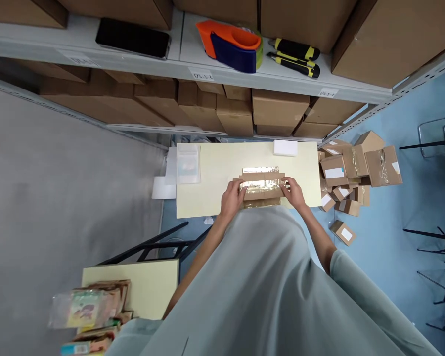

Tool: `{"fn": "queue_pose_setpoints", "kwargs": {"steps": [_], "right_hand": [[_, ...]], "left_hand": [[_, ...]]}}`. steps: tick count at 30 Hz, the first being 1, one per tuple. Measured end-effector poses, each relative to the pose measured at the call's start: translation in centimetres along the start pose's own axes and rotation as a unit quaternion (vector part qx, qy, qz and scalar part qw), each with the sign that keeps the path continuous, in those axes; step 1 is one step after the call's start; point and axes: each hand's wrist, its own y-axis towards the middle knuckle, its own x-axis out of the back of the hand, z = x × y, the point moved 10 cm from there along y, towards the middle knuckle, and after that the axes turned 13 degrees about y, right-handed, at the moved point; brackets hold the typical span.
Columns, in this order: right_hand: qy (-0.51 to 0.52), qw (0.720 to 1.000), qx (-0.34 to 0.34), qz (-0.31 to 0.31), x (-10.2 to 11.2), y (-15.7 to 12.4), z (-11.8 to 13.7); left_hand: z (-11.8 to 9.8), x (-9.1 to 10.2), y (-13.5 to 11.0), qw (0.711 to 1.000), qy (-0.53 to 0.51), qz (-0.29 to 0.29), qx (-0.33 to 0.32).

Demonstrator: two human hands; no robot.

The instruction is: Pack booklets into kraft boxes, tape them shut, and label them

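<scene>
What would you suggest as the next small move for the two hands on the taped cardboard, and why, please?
I would probably smooth the shiny tape outward with the right hand while the left hand steadies the cardboard: the tape runs lengthwise across it, its reflections look uneven, and the hands sit at opposite ends.

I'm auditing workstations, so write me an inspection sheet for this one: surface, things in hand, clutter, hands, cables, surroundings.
Surface: pale table, white object near its far edge.
Things in hand: cardboard with shiny tape.
Clutter: plastic sleeve at the table's left end; boxes on the floor to the right.
Hands: left hand and right hand, fingers at the cardboard's opposite ends.
Cables: nothing seen.
Surroundings: shelf ahead holding phone, tape dispenser and cutters; packets on a side table, lower left.
</scene>
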Motion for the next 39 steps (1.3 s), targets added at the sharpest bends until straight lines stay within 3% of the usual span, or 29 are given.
{"fn": "queue_pose_setpoints", "kwargs": {"steps": [8, 11, 14, 18, 21, 23, 26, 28, 32, 39], "right_hand": [[-0.071, 0.997, 0.034, 0.005, -0.6, -0.1, 1.8], [-0.138, 0.989, 0.046, 0.011, 0.4, 1.8, 4.4], [-0.181, 0.978, 0.093, -0.036, 3.4, 5.4, 11.5], [-0.211, 0.945, 0.231, -0.098, 7.0, 12.6, 25.4], [-0.221, 0.907, 0.345, -0.103, 7.5, 19.0, 34.3], [-0.251, 0.901, 0.343, -0.089, 7.2, 23.6, 37.4], [-0.304, 0.905, 0.288, -0.072, 6.2, 28.4, 39.0], [-0.348, 0.902, 0.246, -0.073, 5.6, 29.4, 38.9], [-0.390, 0.888, 0.235, -0.062, 4.7, 28.0, 39.3], [-0.344, 0.920, 0.176, -0.065, 6.5, 25.5, 40.2]], "left_hand": [[2.4, -0.4, -0.4, 0.992, -0.087, -0.063, 0.067], [3.2, -0.9, 0.0, 0.987, -0.123, -0.078, 0.073], [3.6, -1.2, 0.1, 0.982, -0.148, -0.087, 0.078], [4.1, -1.7, 0.3, 0.979, -0.168, -0.079, 0.089], [4.4, -2.2, 0.6, 0.977, -0.181, -0.068, 0.090], [4.4, -2.4, 0.8, 0.976, -0.189, -0.066, 0.084], [3.9, -2.4, 0.9, 0.973, -0.207, -0.071, 0.076], [3.5, -2.3, 0.8, 0.970, -0.218, -0.080, 0.075], [2.9, -2.4, 0.8, 0.968, -0.223, -0.087, 0.073], [2.6, -2.5, 0.6, 0.966, -0.233, -0.087, 0.065]]}}
